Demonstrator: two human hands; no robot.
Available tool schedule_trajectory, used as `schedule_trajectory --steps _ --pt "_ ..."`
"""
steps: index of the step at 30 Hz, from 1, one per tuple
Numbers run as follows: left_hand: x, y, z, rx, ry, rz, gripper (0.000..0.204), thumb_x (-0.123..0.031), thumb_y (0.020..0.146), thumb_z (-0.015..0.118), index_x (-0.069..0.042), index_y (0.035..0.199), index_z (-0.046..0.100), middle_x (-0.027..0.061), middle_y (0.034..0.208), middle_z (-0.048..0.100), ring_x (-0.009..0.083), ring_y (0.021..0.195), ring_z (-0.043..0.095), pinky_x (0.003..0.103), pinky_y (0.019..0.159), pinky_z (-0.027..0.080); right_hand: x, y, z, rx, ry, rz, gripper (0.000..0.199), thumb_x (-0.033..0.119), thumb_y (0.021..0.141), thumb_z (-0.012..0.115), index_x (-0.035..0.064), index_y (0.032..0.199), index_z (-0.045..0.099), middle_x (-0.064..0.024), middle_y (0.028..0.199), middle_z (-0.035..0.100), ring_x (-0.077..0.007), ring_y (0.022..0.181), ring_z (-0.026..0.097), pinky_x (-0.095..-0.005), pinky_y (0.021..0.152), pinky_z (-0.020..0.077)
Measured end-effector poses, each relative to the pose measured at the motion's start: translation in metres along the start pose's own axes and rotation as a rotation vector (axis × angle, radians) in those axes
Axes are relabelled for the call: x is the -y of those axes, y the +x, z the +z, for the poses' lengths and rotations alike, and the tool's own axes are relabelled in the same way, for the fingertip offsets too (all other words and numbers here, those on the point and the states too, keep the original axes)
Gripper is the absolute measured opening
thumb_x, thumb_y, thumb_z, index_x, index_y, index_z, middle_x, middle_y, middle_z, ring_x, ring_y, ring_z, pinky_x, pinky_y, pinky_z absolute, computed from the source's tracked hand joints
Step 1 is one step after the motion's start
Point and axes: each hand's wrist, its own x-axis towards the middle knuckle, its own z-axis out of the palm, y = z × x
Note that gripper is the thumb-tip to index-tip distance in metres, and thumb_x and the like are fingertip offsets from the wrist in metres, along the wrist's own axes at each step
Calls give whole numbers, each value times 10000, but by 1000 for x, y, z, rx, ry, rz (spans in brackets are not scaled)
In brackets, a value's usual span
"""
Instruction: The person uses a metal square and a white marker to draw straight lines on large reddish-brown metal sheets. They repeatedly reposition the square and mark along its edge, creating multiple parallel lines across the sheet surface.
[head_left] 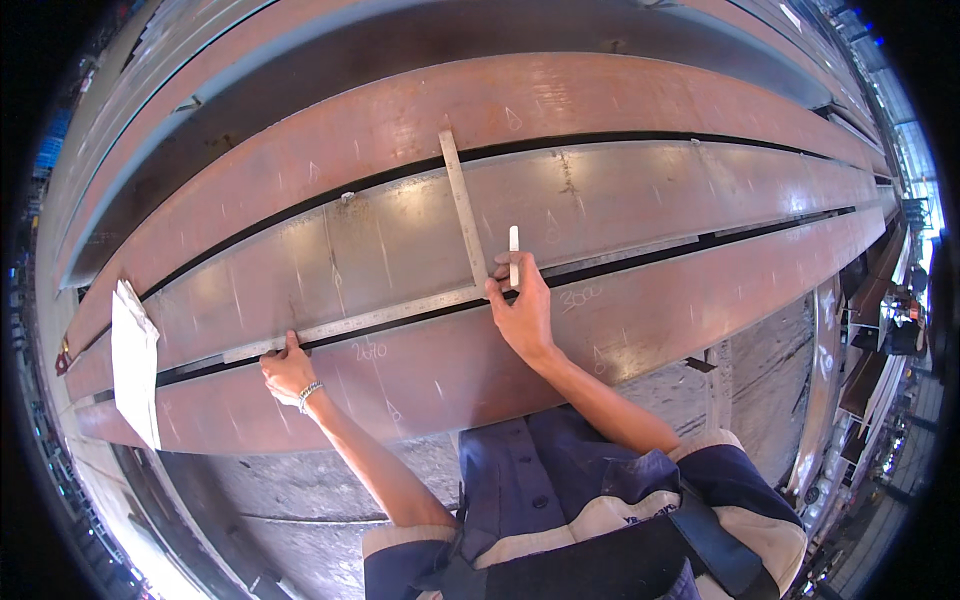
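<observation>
A steel square [400, 309] lies on the middle rusty-brown steel beam [400, 220], its long blade along the near edge and its short blade pointing away from me. Near the left end of the long blade, my left hand [288, 371] grips it, thumb on top and fingers curled at the edge. My right hand [525, 305] is closed on a white chalk stick [514, 245], held upright by the square's corner. To the right of that hand, a thin grey strip [620, 257] runs along the same edge. Chalk lines and marks cross the steel.
White folded paper sheets [136, 360] lie across the beams at the left. A nearer beam [470, 370] with chalk writing stands between me and the square, separated by a dark gap. More beams [560, 95] lie beyond. Steel pieces [870, 370] are stacked at the right.
</observation>
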Motion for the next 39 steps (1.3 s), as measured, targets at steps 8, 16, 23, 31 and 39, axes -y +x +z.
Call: schedule_trajectory --steps 8,16,23,31,39 --pt "-10 -1 -2 36 -2 -43 516 -526 780 783 -32 909 711 67 868 765 305 881 718 436 793 544 -1 8 0 1 -24 -21 297 -3 859 693 28 1117 547 -77 840 601 -194 750 597 -334 728 497" --pt "-14 -7 -2 -32 53 -4 510 -515 798 769 -29 937 706 74 899 766 304 884 718 433 799 546 0 7 -2 -7 16 -16 298 -14 855 691 25 1110 544 -84 842 596 -207 756 598 -342 739 498" --pt "-15 -11 -2 -13 11 5 518 -502 820 752 -2 939 693 80 894 767 304 892 719 423 801 547 -2 9 -6 -6 8 -41 303 -24 848 688 25 1110 544 -87 843 596 -206 754 600 -343 730 499" --pt "-25 -21 -8 16 1 -31 512 -506 811 762 -11 929 707 71 882 767 293 883 723 408 804 545 -1 12 -13 3 57 1 292 -17 850 689 27 1100 546 -87 830 611 -200 753 601 -336 717 497" --pt "-15 -15 0 -5 -158 -67 478 -501 760 810 -42 881 749 71 884 766 278 882 720 401 797 540 -7 13 -13 21 57 10 305 -12 848 686 31 1109 534 -114 840 616 -262 778 621 -368 731 498"
